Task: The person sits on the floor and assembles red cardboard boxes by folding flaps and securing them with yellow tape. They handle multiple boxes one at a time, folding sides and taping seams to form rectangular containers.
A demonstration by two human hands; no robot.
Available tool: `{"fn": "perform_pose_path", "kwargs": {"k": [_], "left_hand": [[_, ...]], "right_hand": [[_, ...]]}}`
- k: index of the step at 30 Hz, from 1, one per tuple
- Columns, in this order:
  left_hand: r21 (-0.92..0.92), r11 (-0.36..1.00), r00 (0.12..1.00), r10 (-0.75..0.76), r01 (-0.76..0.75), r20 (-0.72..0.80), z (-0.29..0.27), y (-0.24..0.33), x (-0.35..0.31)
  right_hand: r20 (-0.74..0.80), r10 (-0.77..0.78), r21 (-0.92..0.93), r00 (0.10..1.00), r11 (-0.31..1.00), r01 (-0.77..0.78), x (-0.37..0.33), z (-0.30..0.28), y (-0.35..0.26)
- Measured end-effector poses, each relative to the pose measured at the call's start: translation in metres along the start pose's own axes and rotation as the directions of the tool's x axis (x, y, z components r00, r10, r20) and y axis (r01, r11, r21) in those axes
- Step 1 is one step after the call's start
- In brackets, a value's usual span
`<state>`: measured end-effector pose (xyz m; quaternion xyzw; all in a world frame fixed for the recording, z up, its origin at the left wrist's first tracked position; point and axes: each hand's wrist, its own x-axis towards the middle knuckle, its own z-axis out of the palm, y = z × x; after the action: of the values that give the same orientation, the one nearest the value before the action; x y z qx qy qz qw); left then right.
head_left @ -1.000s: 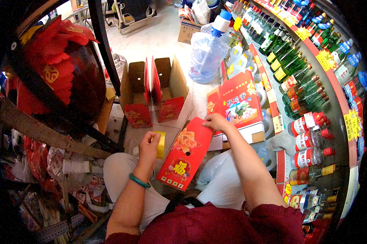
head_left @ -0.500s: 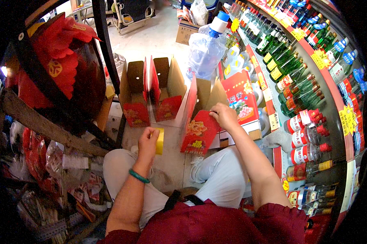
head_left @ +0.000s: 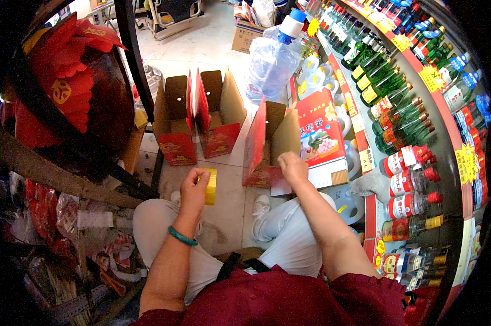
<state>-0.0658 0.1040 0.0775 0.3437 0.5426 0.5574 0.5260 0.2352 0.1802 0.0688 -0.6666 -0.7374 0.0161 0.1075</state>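
Note:
My left hand (head_left: 193,187) pinches a flat, shiny yellow sheet (head_left: 210,186) over the floor between my knees; I cannot make out what kind it is. My right hand (head_left: 294,169) is closed at the near right corner of a red-printed cardboard box (head_left: 256,176), its fingers curled round the edge. That box stands with its top open and brown inside. To its left, two more open boxes stand side by side, the left box (head_left: 178,151) and the middle box (head_left: 222,140), with red panels upright between them.
A red printed carton (head_left: 320,127) lies right of the boxes. Behind stands a large clear water bottle (head_left: 272,68). Shelves of bottles (head_left: 384,108) line the right side. At left are a dark round jar (head_left: 112,103) with red cloth and a metal frame (head_left: 127,41).
The right box's red flap was tilted out toward me in my right hand; now it stands up against the box. My right hand has shifted slightly down and left. My left hand keeps the yellow sheet.

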Motion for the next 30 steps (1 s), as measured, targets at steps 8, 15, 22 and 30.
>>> {"fn": "perform_pose_path", "kwargs": {"k": [8, 15, 22, 30], "left_hand": [[0.048, 0.999, 0.999, -0.017, 0.016, 0.033, -0.002, -0.004, 0.004], [0.076, 0.996, 0.999, -0.046, 0.046, 0.008, 0.001, -0.004, 0.007], [0.043, 0.998, 0.999, -0.053, 0.053, 0.005, 0.005, 0.003, 0.004], [0.086, 0.992, 0.994, -0.101, 0.097, 0.040, 0.003, 0.011, 0.003]], "right_hand": [[-0.241, 0.437, 0.201, 0.866, 0.896, -0.397, 0.028, 0.011, 0.048], [-0.055, 0.354, 0.373, 0.934, 0.875, -0.310, 0.041, 0.018, 0.050], [0.286, 0.180, 0.362, 0.941, 0.889, -0.280, 0.039, 0.025, -0.027], [0.008, 0.229, 0.237, 0.973, 0.945, -0.224, 0.081, 0.057, -0.008]]}}
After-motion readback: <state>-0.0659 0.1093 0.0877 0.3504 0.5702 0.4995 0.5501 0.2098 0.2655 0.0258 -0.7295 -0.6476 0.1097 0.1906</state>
